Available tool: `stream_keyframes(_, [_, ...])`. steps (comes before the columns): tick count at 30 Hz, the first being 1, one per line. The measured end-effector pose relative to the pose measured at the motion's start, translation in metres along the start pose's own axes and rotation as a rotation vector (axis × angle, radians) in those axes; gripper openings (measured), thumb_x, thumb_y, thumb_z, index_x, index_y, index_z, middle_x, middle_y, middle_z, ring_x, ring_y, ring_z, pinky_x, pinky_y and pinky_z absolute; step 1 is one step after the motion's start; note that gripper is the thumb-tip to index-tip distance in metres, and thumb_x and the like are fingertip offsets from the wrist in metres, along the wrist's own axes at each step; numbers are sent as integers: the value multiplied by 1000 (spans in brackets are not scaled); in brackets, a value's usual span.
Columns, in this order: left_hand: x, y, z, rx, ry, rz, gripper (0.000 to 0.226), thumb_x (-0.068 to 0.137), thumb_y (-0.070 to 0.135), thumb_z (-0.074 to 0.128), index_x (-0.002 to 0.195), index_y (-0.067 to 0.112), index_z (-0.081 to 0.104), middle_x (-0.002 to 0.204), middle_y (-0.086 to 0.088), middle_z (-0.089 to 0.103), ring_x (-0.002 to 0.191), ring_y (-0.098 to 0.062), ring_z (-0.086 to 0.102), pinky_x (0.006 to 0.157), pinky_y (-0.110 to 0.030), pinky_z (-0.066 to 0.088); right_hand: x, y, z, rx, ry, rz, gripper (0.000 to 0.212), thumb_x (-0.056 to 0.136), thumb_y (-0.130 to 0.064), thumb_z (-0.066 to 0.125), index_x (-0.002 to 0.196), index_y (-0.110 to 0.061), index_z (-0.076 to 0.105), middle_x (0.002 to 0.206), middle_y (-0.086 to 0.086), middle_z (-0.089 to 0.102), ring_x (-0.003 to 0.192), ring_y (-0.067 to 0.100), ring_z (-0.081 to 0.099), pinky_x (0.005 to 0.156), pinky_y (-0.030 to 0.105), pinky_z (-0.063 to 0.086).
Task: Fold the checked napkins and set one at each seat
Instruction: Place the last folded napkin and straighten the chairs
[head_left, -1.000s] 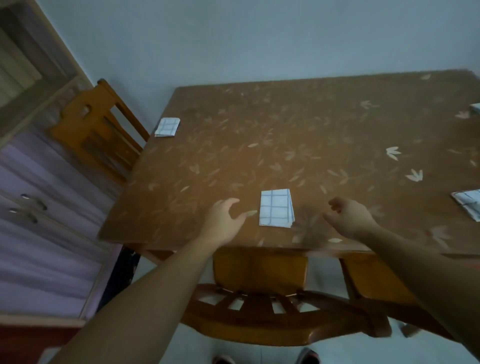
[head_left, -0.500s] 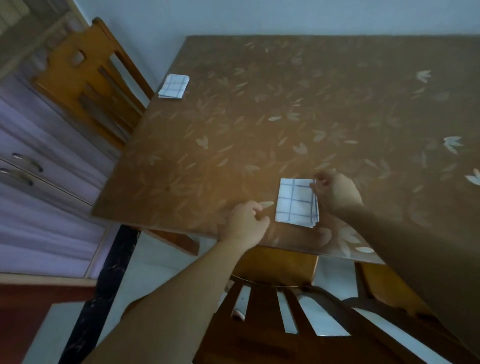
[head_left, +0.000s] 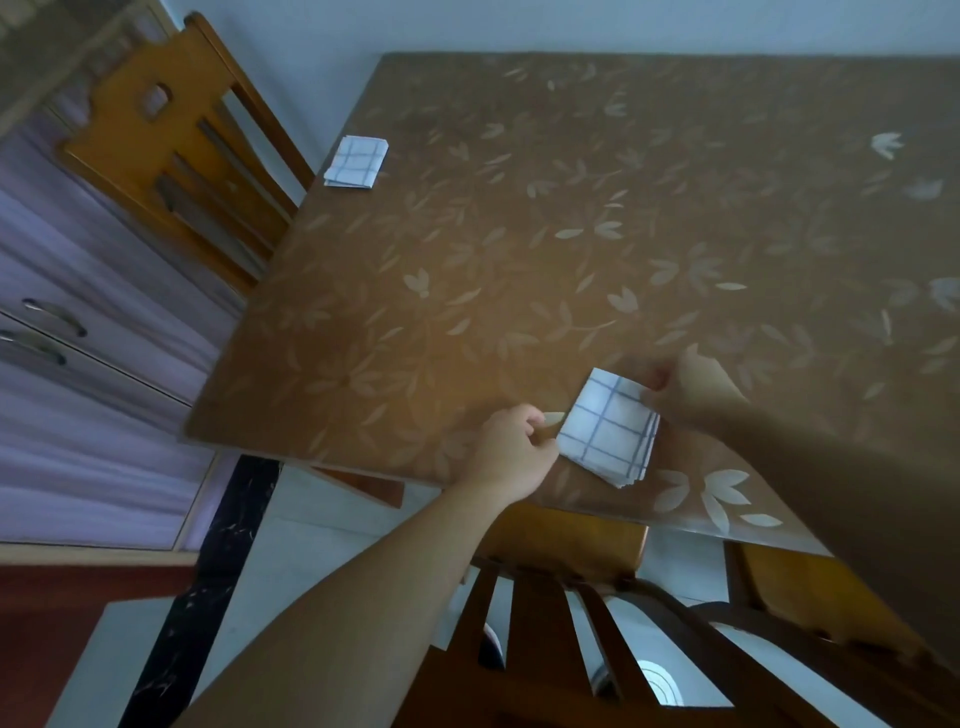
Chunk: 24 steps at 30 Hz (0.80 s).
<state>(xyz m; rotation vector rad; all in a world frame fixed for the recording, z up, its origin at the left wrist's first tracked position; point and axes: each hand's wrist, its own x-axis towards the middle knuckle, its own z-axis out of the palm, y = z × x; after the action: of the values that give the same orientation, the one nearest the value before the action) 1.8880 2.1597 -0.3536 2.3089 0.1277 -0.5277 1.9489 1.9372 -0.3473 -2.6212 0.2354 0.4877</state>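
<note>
Closed in since half a second ago: left hand, curled fingers pinching the left edge of the checked napkin at the near edge of the table; right hand, blurred, pinching its far corner. Second napkin at the table's far-left corner, chair beside.

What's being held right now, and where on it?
The near folded napkin: the left hand pinches its left edge, and the right hand grips its far right corner.
</note>
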Motion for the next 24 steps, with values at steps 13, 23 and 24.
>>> stream_keyframes(13, [5, 2, 16, 561, 252, 272, 52, 81, 61, 61, 128, 39, 54, 153, 7, 26, 141, -21, 17, 110, -44, 19, -44, 0, 23, 778, -166, 414, 15, 84, -7, 71, 96, 0, 64, 73, 19, 72, 58, 19, 69, 49, 26, 58])
stream_keyframes(23, [30, -2, 10, 668, 68, 435, 57, 96, 50, 41, 148, 29, 31, 163, 6, 11, 150, -15, -2, 120, -47, 2, -50, -1, 32, 98, 15, 64, 10, 82, -31, 67, 86, -22, 64, 87, 0, 67, 74, 16, 64, 66, 36, 56])
stream_keyframes(24, [34, -1, 10, 713, 11, 441, 62, 98, 51, 36, 153, 29, 18, 164, 5, 3, 150, -15, -6, 120, -49, -2, -51, 0, 36, -44, 98, -33, 20, 82, -33, 64, 99, -23, 60, 102, 0, 62, 87, 19, 61, 72, 37, 54])
